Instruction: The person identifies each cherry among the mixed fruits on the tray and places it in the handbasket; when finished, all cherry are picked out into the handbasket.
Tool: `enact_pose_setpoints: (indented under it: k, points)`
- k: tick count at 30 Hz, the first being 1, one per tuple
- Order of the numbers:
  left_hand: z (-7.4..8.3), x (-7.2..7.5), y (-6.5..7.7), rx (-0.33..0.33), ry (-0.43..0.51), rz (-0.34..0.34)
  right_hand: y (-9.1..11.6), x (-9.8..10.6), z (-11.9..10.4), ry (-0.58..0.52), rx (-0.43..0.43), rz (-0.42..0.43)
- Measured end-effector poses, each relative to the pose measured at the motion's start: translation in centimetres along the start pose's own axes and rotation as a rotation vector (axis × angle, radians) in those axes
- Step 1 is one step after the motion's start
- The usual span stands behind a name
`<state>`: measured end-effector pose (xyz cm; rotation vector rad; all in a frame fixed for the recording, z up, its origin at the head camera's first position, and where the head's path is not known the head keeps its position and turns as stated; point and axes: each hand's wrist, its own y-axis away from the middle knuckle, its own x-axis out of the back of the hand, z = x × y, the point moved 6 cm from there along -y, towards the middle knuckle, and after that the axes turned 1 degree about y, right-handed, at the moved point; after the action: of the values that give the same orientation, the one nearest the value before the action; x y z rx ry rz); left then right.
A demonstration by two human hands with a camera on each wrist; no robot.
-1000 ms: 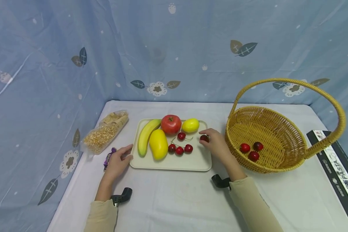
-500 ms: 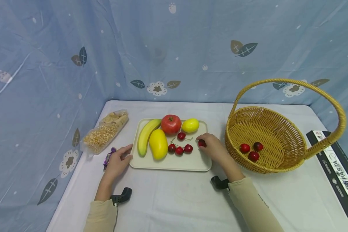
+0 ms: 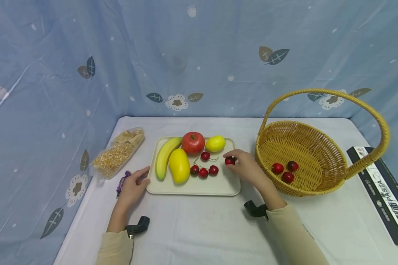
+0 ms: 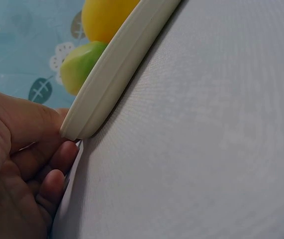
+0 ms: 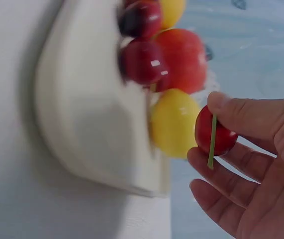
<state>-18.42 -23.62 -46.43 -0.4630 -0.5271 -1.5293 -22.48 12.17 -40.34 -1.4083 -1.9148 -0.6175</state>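
Observation:
My right hand (image 3: pixel 249 168) pinches a dark red cherry (image 5: pixel 214 132) between thumb and fingers over the right side of a cream tray (image 3: pixel 185 188). A short green stem hangs from this cherry in the right wrist view. My left hand (image 3: pixel 133 188) touches the tray's left edge, thumb and fingertips at the rim; some of its fingers are bent in the left wrist view. On the tray lie a banana (image 3: pixel 166 158), a yellow mango (image 3: pixel 179 166), a red pomegranate (image 3: pixel 193 143), a lemon (image 3: pixel 215 143) and several cherries (image 3: pixel 203 173).
A wicker basket (image 3: pixel 300 187) with a tall handle stands right of the tray, holding 3 red fruits (image 3: pixel 287 177). Far right lies a black pasta box (image 3: pixel 381 195). A bag of corn kernels (image 3: pixel 114 158) and a purple-wrapped candy (image 3: pixel 122 183) lie left.
My right hand has shifted slightly left over the tray, with the cherry still in its fingers. The left hand stays at the tray's edge. The head view has shifted a little.

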Motion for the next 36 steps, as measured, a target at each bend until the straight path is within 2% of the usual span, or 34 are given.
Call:
enact_pose_setpoints:
  k: [5,8,14,19,24,29,36]
  points:
    - [-0.1,0.0,-0.1,-0.007,0.003,0.01,0.5,2.0,-1.0,-0.051,0.082,0.047]
    - [-0.2,-0.1,-0.2,-0.016,0.011,0.012,0.9,3.4,-0.8,-0.104,0.088,0.058]
    - [-0.1,-0.2,-0.3,-0.008,0.02,0.008,2.3,6.6,1.4,-0.145,0.014,0.102]
    - [-0.1,-0.3,-0.3,0.0,0.017,0.007,4.0,9.1,3.9,-0.125,-0.017,0.173]
    - [-0.1,-0.2,-0.1,0.002,0.006,0.01,5.4,10.9,6.4,-0.101,-0.042,0.206]
    - [-0.2,-0.2,-0.1,0.009,0.001,0.009,6.2,12.1,8.3,-0.058,-0.084,0.2]
    - [-0.2,-0.2,-0.1,0.008,0.007,0.014,6.3,12.3,10.6,-0.031,-0.15,0.156]
